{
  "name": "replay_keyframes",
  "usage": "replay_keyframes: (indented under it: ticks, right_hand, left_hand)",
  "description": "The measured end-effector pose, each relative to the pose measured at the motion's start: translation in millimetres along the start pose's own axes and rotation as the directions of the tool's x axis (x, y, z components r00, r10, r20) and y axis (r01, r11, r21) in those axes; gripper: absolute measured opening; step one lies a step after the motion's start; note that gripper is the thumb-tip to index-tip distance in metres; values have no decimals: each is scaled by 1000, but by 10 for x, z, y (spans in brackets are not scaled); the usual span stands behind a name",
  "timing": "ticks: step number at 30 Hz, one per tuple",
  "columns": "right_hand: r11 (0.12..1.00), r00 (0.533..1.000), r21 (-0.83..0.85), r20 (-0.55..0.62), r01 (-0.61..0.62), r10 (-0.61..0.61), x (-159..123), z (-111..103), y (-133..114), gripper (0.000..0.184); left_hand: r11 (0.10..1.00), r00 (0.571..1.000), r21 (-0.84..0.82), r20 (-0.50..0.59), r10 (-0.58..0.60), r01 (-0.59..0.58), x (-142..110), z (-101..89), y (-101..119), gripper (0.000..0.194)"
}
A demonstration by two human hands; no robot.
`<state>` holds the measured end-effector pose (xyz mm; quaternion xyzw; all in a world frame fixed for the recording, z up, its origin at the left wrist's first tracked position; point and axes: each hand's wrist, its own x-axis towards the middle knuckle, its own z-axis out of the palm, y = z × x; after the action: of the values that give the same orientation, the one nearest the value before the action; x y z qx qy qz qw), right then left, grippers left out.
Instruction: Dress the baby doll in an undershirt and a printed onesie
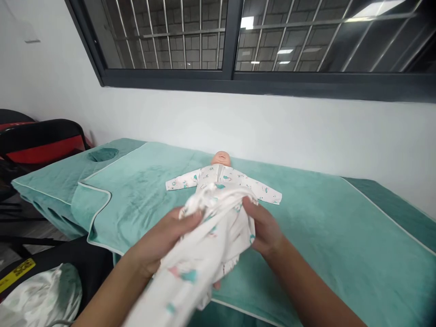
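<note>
A baby doll (221,158) lies on its back, its sleeves spread to both sides, in a white printed baby shirt (265,190). Over the doll's lower body I hold up a pair of white baby pants (190,268) with teal and pink prints. My left hand (170,234) grips the bunched cloth on one side, thumb on top. On the other side my right hand (264,225) pinches its edge. One long leg of the cloth hangs toward me, blurred. Beneath it, a small doll foot (217,285) peeks out; the doll's legs are otherwise hidden.
Under the doll is a bed with a teal cover (323,236), with a face hole (103,155) at its left end. A black chair (91,259) at lower left holds white printed cloth (44,295). Red-and-black chairs (44,145) stand farther left. A wall and barred window rise behind.
</note>
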<state>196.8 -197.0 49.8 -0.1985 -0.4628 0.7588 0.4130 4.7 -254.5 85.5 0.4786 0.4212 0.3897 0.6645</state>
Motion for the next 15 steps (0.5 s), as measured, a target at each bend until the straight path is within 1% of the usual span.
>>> replay_keyframes:
  ticks: [1,2,3,4,5,6,7,8,9,10,11,12,13,15]
  right_hand:
    - [998,998,56,-55,20,-16,13,18,30,52]
    - [996,996,88,-86,12,-4,15,37,66,53]
    - [995,994,103,-105,-14,25,4,55,111,54]
    - [993,992,105,-112,-48,60,-19,73,164,54]
    - [991,991,94,-88,-97,105,-52,91,225,55]
    - [986,987,68,-31,-153,156,-89,110,291,55]
    - [977,977,33,52,-208,206,-127,130,357,53]
    - [967,956,-6,150,-256,254,-161,150,418,50]
    - [956,924,-43,244,-292,293,-189,170,472,48]
    - [948,897,-66,309,-312,317,-211,185,517,47]
    - [947,889,-66,331,-313,317,-231,193,553,45]
    - [955,905,-48,309,-293,293,-251,189,584,45]
    - [964,929,-29,262,-264,262,-279,173,612,46]
    - [976,969,-52,117,-212,216,-372,104,681,50]
  left_hand:
    - [999,993,16,111,-48,47,-12,-30,-44,46]
    - [995,970,31,223,-97,92,-20,-64,-86,46]
    - [992,945,30,303,-123,119,-24,-98,-124,47]
    - [993,940,-2,321,-113,120,-25,-127,-156,48]
    - [994,962,-65,263,-70,90,-24,-147,-183,48]
    - [990,989,-138,147,-13,34,-21,-158,-206,47]
    - [980,1000,-196,11,30,-27,-18,-158,-224,46]
    - [971,992,-227,-118,49,-75,-14,-151,-241,44]
    - [968,977,-235,-211,39,-89,-13,-142,-257,42]
    - [970,964,-233,-264,7,-71,-15,-135,-275,40]
    - [973,960,-228,-279,-33,-33,-21,-134,-295,38]
    - [974,962,-226,-262,-75,14,-32,-141,-319,38]
    - [973,970,-222,-215,-115,66,-48,-156,-346,39]
    - [969,981,-173,-56,-187,175,-94,-197,-409,42]
